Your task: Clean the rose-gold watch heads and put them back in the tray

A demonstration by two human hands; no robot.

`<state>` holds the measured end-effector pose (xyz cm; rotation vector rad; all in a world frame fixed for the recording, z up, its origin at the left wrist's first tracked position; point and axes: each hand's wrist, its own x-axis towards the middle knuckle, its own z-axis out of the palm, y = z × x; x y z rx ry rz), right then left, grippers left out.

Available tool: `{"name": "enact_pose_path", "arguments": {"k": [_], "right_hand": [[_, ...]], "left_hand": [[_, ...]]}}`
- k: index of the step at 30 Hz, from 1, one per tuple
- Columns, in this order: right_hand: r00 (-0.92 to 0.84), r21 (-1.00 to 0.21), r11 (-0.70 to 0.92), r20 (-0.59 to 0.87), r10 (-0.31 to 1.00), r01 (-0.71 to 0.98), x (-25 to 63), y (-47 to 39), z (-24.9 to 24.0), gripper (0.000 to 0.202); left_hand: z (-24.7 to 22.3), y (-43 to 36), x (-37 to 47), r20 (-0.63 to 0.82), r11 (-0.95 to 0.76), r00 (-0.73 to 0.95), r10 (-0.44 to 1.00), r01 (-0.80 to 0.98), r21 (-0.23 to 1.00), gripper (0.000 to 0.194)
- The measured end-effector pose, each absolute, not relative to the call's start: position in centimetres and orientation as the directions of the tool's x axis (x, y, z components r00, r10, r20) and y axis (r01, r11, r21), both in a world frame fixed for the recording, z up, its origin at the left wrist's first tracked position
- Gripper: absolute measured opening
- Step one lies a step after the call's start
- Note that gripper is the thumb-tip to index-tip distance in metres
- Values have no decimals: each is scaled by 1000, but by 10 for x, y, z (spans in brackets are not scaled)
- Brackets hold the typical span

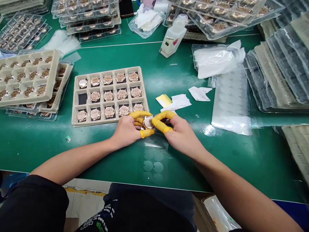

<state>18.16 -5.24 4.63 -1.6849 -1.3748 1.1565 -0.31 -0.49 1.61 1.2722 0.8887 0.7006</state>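
Yellow finger cots cover fingertips on both hands. A round rose-gold watch case (148,122) is gripped between the thumb and fingers of my left hand (130,129). From the right, my right hand (177,129) pinches the edge of the same case with thumb and forefinger. Behind my left hand lies a beige tray (110,123) of watch cases, in three rows of compartments; the leftmost compartment of the middle row holds only a dark pad (82,99). A clear sheet with round film stickers (153,166) lies on the green table just below my hands.
Stacked trays of watch cases stand at the left (54,75) and along the back (87,21). A white bottle (173,37) stands behind my hands. White cloths (180,101), a sticker sheet (230,103) and tray stacks (277,74) lie to the right.
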Motion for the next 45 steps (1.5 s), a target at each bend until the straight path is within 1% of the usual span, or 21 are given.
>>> {"name": "enact_pose_path", "arguments": {"k": [7,15,25,26,28,30,31,32,33,36,38,40,42,45], "right_hand": [[99,-895,-220,-197,975,389,175,-54,43,25],[118,-906,-164,-128,985,391,173,-55,37,27],[100,-898,-138,-105,989,418,173,-55,35,22],[111,-895,-126,-86,990,428,174,-55,35,21],[187,-887,-93,-7,982,453,177,-53,37,22],[280,-890,-61,76,957,452,182,-52,39,27],[302,-901,-55,87,949,431,184,-51,40,30],[294,-917,-62,62,954,394,185,-50,41,33],[263,-933,-89,6,965,349,186,-49,41,37],[107,-937,-256,-237,966,239,182,-47,40,51],[40,-915,-366,-365,930,167,177,-46,38,52],[30,-908,-416,-415,909,44,171,-46,36,46],[73,-908,-411,-417,906,-81,166,-46,35,38],[143,-905,-393,-416,898,-163,162,-46,36,31]], "left_hand": [[15,-6,-3,-163,155,492,855,58,986,58],[14,-7,-3,-160,150,491,856,60,987,57],[17,-6,-2,-173,166,492,853,58,984,55],[17,-6,-2,-173,167,492,853,56,984,55],[18,-6,-2,-174,170,490,854,53,984,55],[18,-6,-1,-178,174,485,856,52,983,56],[18,-6,-1,-178,175,483,857,52,983,56],[18,-6,-1,-177,174,480,859,52,983,56],[18,-6,-1,-173,169,477,862,50,984,56],[17,-7,-1,-162,167,489,857,34,985,57],[16,-7,-2,-169,187,508,844,16,982,59],[16,-8,-2,-186,217,520,834,2,976,59],[16,-8,-2,-195,225,520,832,5,974,58],[16,-8,-2,-174,187,514,840,27,982,57]]}}
